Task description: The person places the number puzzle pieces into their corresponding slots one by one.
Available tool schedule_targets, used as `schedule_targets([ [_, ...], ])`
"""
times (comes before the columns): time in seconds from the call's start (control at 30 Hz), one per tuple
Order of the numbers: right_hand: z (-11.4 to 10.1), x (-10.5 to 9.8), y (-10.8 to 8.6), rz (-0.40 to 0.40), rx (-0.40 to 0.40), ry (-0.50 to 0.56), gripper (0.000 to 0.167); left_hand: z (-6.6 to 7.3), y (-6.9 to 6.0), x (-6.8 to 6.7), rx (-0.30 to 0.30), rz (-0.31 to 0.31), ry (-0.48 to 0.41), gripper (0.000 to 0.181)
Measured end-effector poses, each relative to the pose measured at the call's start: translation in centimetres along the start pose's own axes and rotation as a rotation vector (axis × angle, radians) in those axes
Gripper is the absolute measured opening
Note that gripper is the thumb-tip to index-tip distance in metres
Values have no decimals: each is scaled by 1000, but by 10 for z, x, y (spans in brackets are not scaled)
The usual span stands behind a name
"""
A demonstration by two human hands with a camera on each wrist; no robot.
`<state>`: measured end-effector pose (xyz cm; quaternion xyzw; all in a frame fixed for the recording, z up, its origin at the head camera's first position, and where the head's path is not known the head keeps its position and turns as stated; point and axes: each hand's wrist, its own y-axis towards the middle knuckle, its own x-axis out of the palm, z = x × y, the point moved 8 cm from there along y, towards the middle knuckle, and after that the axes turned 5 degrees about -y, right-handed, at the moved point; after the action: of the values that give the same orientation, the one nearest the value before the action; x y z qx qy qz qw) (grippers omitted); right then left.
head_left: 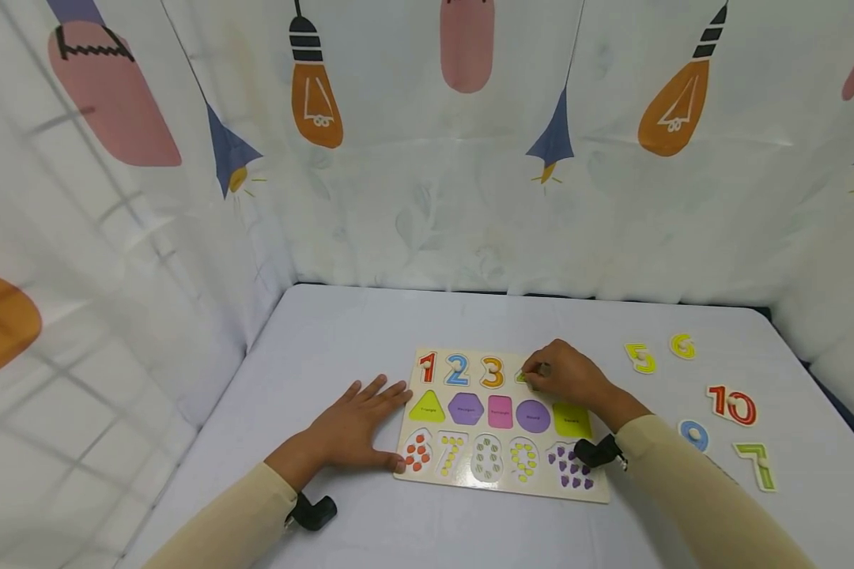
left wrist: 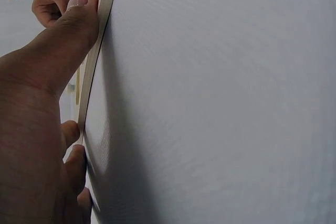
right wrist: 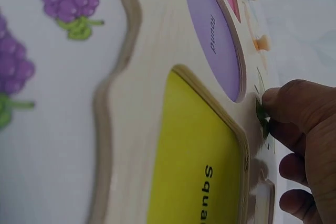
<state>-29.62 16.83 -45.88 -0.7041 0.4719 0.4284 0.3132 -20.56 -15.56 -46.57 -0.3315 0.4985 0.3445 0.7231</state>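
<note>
A wooden puzzle board point(head_left: 470, 397) lies on the table with number pieces 1 point(head_left: 427, 367), 2 point(head_left: 457, 369) and 3 point(head_left: 493, 372) in its top row. My left hand point(head_left: 352, 427) rests at the board's left edge, fingers spread and thumb on the lower corner; the left wrist view shows the thumb point(left wrist: 79, 19) over the board's rim point(left wrist: 94, 72). To the right of the 3, my right hand point(head_left: 569, 375) pinches a small green piece point(right wrist: 261, 115) at the board's surface, with thumb and index finger; its shape is mostly hidden.
Loose number pieces lie right of the board: a yellow 5 point(head_left: 640, 358), a yellow 6 point(head_left: 682, 346), a red 10 point(head_left: 731, 405), a green 7 point(head_left: 757, 466) and a blue piece point(head_left: 694, 435) partly behind the right sleeve. White printed curtains surround the table point(head_left: 356, 324).
</note>
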Motion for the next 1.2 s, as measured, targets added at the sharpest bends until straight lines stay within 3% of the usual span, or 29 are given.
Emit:
schedule_targets([
  [0.2, 10, -13, -11, 7, 43, -9, 27, -2, -1, 0, -5, 7, 4, 111],
  [0.4, 32, -40, -29, 30, 37, -42, 29, -3, -1, -1, -11, 6, 7, 111],
  [0.73, 95, -82, -50, 104, 94, -66, 37, -4, 0, -1, -24, -3, 2, 112],
  [1.0, 133, -85, -54, 94, 185, -51, 37, -3, 0, 1, -12, -5, -11, 112],
  [1.2, 146, -82, -56, 87, 225, -51, 35, -4, 1, 4, -21, 3, 11, 113],
])
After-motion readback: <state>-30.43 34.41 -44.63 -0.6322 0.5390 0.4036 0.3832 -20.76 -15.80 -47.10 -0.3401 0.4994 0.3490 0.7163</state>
